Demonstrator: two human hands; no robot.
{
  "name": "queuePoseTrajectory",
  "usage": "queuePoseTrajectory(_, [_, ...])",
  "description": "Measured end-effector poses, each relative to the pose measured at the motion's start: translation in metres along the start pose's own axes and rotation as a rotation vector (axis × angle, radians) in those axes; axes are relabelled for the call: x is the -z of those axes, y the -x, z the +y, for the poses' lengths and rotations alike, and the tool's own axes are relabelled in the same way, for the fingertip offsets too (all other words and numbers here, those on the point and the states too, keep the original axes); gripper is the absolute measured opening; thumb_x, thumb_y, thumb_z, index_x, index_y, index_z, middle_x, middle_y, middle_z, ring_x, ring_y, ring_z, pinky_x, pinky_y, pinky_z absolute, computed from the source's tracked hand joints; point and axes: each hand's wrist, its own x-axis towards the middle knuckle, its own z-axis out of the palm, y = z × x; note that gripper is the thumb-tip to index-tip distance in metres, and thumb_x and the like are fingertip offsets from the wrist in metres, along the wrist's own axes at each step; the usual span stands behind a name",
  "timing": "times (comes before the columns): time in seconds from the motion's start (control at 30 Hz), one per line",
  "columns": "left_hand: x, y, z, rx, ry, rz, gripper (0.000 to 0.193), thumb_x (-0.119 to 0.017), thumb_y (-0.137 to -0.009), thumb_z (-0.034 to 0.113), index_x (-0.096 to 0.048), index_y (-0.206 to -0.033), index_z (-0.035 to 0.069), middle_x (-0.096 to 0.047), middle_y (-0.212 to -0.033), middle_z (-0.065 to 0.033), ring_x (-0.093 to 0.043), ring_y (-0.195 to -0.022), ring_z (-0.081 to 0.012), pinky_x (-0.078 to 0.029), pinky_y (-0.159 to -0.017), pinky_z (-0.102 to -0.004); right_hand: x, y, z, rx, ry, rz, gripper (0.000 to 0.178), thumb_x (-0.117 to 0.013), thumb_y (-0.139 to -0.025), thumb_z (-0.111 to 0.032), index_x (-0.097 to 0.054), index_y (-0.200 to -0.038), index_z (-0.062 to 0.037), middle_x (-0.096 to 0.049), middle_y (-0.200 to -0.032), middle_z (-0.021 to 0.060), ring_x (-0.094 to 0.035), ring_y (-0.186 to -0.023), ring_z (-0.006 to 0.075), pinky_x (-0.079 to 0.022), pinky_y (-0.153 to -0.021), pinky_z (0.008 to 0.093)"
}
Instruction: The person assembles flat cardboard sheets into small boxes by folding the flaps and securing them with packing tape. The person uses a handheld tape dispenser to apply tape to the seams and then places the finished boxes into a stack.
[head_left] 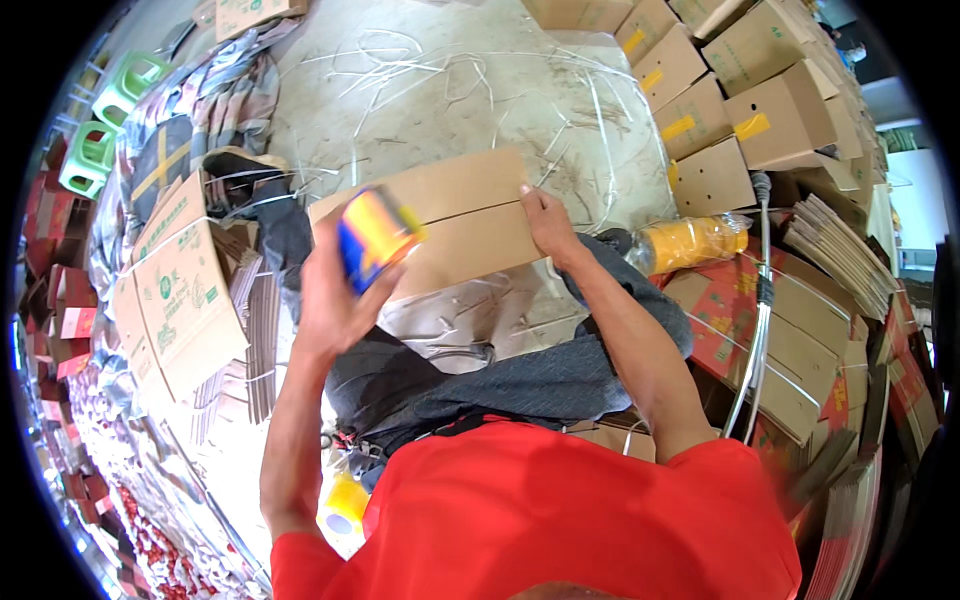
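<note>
A brown cardboard box [470, 240] is in front of me, its two flaps meeting along a dark seam. My right hand [549, 222] grips the box at its right end, the thumb on top. My left hand [340, 290] is wrapped round a blue tape dispenser [352, 255] with a yellow-orange roll, blurred by motion. The dispenser is over the left part of the box; I cannot tell whether it touches the cardboard. My legs lie on either side below the box.
Folded cartons [175, 290] are stacked at left, near green stools [130, 85]. Taped boxes [690, 120] are piled at upper right. Wrapped yellow tape rolls [690, 243] lie at right, beside bundled white straps [762, 320]. Loose strapping [400, 65] covers the floor. Another yellow roll [345, 503] is at lower left.
</note>
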Motion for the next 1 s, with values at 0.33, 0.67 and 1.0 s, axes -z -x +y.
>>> queuePoseTrajectory(0.33, [-0.066,-0.085,-0.006,-0.215,-0.025,-0.389,0.074,-0.086,-0.085,0.027,-0.048,-0.146,0.007,-0.069,-0.119,-0.0253,-0.069,-0.106,-0.0451,-0.056,-0.09,-0.0454,0.005,0.006,-0.009,0.026,-0.08,0.027,0.054,-0.053,-0.107,-0.042,-0.066,-0.134,0.0028,-0.073,-0.124,0.0258,-0.07,-0.116,0.038,-0.051,-0.099,0.0422])
queuePoseTrajectory(0.67, [-0.076,-0.09,-0.01,-0.22,-0.096,-0.371,0.076,-0.086,-0.085,0.028,-0.047,-0.147,0.006,-0.07,-0.118,-0.0249,-0.07,-0.104,-0.0453,-0.057,-0.089,-0.0458,0.008,0.02,-0.045,0.546,0.335,0.431,0.044,-0.048,-0.111,-0.035,-0.07,-0.113,0.003,-0.07,-0.116,0.0231,-0.063,-0.116,0.0377,-0.046,-0.1,0.0451])
queuePoseTrajectory(1.0, [-0.077,-0.094,0.01,-0.24,-0.176,-0.386,0.076,-0.086,-0.085,0.029,-0.048,-0.146,0.006,-0.069,-0.12,-0.0264,-0.07,-0.105,-0.0466,-0.057,-0.09,-0.0475,0.001,0.031,-0.07,0.302,-0.253,-0.019,0.046,-0.041,-0.112,-0.034,-0.064,-0.105,0.005,-0.067,-0.107,0.0282,-0.063,-0.103,0.0439,-0.048,-0.092,0.0475])
